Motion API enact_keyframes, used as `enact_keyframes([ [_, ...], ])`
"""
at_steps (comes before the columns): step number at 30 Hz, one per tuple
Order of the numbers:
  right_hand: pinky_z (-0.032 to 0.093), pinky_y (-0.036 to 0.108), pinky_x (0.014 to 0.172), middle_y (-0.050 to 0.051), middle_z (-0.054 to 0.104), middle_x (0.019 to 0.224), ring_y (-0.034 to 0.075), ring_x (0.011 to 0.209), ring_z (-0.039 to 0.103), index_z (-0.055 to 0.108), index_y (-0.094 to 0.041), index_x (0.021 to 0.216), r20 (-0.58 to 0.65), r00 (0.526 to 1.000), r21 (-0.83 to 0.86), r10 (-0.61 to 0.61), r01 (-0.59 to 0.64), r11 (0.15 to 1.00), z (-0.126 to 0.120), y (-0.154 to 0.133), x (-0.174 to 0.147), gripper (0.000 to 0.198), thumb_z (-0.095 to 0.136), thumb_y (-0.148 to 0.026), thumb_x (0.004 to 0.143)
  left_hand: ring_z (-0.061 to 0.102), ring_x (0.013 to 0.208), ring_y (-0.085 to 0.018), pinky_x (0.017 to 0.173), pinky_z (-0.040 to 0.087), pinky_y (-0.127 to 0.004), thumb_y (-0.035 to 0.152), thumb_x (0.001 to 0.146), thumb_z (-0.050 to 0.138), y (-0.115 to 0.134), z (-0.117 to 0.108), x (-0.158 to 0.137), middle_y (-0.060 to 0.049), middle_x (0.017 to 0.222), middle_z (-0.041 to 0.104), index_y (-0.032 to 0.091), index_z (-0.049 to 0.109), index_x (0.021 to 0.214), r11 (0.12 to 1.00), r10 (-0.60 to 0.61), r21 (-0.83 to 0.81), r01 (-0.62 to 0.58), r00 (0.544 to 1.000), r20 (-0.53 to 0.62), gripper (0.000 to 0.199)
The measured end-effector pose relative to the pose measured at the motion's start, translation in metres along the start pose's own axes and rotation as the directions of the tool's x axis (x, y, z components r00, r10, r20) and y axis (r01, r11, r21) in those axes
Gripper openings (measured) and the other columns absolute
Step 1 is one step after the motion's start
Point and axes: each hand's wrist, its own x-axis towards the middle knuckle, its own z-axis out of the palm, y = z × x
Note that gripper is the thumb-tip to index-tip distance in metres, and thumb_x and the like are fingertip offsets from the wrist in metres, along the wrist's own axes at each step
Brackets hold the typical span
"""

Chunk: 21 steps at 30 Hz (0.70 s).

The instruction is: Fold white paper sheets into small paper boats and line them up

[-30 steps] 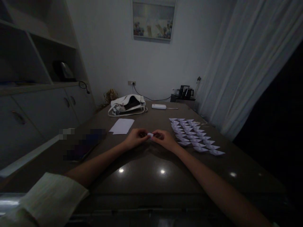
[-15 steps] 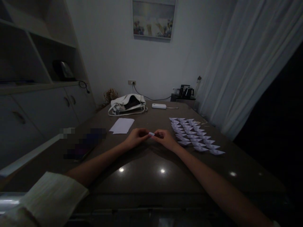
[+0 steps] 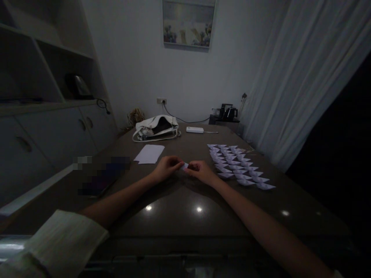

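Observation:
Between my two hands is a small folded piece of white paper [image 3: 184, 166], just above the middle of the table. My left hand [image 3: 166, 168] pinches its left side between thumb and fingers. From the other side, my right hand [image 3: 202, 172] grips the right edge with its fingertips. Most of the paper is covered by the fingers, so its exact folds cannot be made out. Rows of folded paper boats [image 3: 237, 166] stand to the right of my right hand. A small stack of white paper sheets [image 3: 149, 154] lies beyond my left hand.
A white handbag [image 3: 156, 128] sits open at the table's far end, beside a white power bank [image 3: 194, 130] with a short strap. A blurred-out dark item [image 3: 104, 177] lies on the left. Behind the table, a black kettle [image 3: 231, 112] stands on a low stand.
The folded paper has tilted between my fingers, its right side now lower. My right hand has shifted slightly down; my left hand has barely moved.

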Motion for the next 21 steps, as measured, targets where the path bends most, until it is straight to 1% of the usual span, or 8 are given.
enact_keyframes([
  [2, 0.038, 0.022, 0.055, 0.000, 0.058, 0.062, 0.012, 0.058, 0.052, 0.063, -0.012, 0.069, 0.023, 1.000, -0.043, -0.011, 0.012, 0.999, -0.0001, 0.0011, -0.0001, 0.026, 0.061, -0.037, 0.076, 0.055, 0.063, -0.014, 0.057, 0.042, -0.023, 0.045, 0.079, 0.056, 0.0027, 0.0001, -0.0004, -0.004, 0.070, 0.063, 0.010, 0.065, 0.081, 1.000, 0.019, 0.008, -0.018, 1.000, -0.006, 0.037],
  [4, 0.037, 0.022, 0.054, 0.000, 0.058, 0.059, 0.012, 0.056, 0.051, 0.063, -0.012, 0.067, 0.018, 1.000, -0.055, -0.013, 0.014, 0.998, -0.0004, 0.0020, 0.0002, 0.025, 0.061, -0.035, 0.076, 0.055, 0.063, -0.014, 0.057, 0.042, -0.023, 0.045, 0.079, 0.056, 0.0061, 0.0002, -0.0010, -0.004, 0.070, 0.063, 0.010, 0.065, 0.080, 1.000, 0.027, 0.008, -0.027, 1.000, -0.004, 0.037],
  [7, 0.036, 0.022, 0.053, -0.001, 0.057, 0.057, 0.011, 0.054, 0.050, 0.063, -0.012, 0.065, -0.004, 1.000, -0.048, -0.020, 0.020, 0.999, -0.0019, 0.0022, 0.0011, 0.024, 0.062, -0.035, 0.074, 0.054, 0.061, -0.013, 0.055, 0.041, -0.022, 0.047, 0.080, 0.055, 0.0084, 0.0007, -0.0017, -0.004, 0.068, 0.062, 0.010, 0.065, 0.082, 1.000, 0.004, -0.015, -0.004, 1.000, 0.007, 0.039],
  [11, 0.034, 0.021, 0.051, -0.001, 0.056, 0.055, 0.010, 0.052, 0.048, 0.063, -0.012, 0.064, -0.044, 0.998, -0.034, -0.037, 0.035, 0.999, -0.0048, 0.0019, 0.0022, 0.026, 0.063, -0.036, 0.074, 0.054, 0.062, -0.013, 0.056, 0.041, -0.022, 0.048, 0.080, 0.055, 0.0052, 0.0019, -0.0021, -0.004, 0.072, 0.064, 0.009, 0.065, 0.088, 0.998, -0.036, -0.050, 0.039, 0.998, 0.047, 0.041],
  [13, 0.034, 0.021, 0.050, -0.001, 0.056, 0.055, 0.010, 0.052, 0.047, 0.063, -0.012, 0.064, -0.059, 0.998, -0.035, -0.038, 0.036, 0.999, -0.0055, 0.0018, 0.0022, 0.027, 0.063, -0.037, 0.074, 0.055, 0.062, -0.013, 0.056, 0.041, -0.022, 0.048, 0.080, 0.056, 0.0036, 0.0021, -0.0021, -0.004, 0.071, 0.063, 0.009, 0.065, 0.085, 0.998, -0.036, -0.048, 0.039, 0.997, 0.063, 0.040],
  [16, 0.035, 0.021, 0.050, -0.001, 0.057, 0.056, 0.010, 0.053, 0.049, 0.063, -0.012, 0.064, -0.057, 0.998, -0.078, -0.028, 0.023, 0.997, -0.0046, 0.0010, 0.0010, 0.028, 0.062, -0.038, 0.075, 0.054, 0.062, -0.014, 0.055, 0.041, -0.022, 0.048, 0.080, 0.055, 0.0039, 0.0010, -0.0021, -0.004, 0.068, 0.062, 0.010, 0.064, 0.079, 1.000, -0.019, -0.016, 0.020, 0.998, 0.063, 0.039],
  [18, 0.037, 0.021, 0.050, 0.000, 0.059, 0.057, 0.011, 0.054, 0.051, 0.064, -0.012, 0.066, -0.056, 0.998, -0.122, -0.028, 0.021, 0.992, -0.0036, -0.0004, 0.0000, 0.029, 0.061, -0.039, 0.076, 0.055, 0.062, -0.014, 0.056, 0.042, -0.023, 0.047, 0.080, 0.055, 0.0061, -0.0006, -0.0025, -0.004, 0.068, 0.063, 0.010, 0.064, 0.078, 1.000, -0.008, 0.019, 0.007, 0.998, 0.066, 0.038],
  [21, 0.042, 0.022, 0.057, 0.003, 0.065, 0.070, 0.013, 0.062, 0.057, 0.067, -0.013, 0.078, -0.084, 0.994, -0.146, -0.071, 0.058, 0.988, -0.0037, -0.0036, -0.0007, 0.026, 0.060, -0.038, 0.078, 0.054, 0.063, -0.014, 0.058, 0.041, -0.022, 0.045, 0.081, 0.054, 0.0107, -0.0028, -0.0042, -0.003, 0.068, 0.063, 0.010, 0.065, 0.077, 0.993, 0.031, 0.113, -0.041, 0.996, 0.088, 0.036],
])
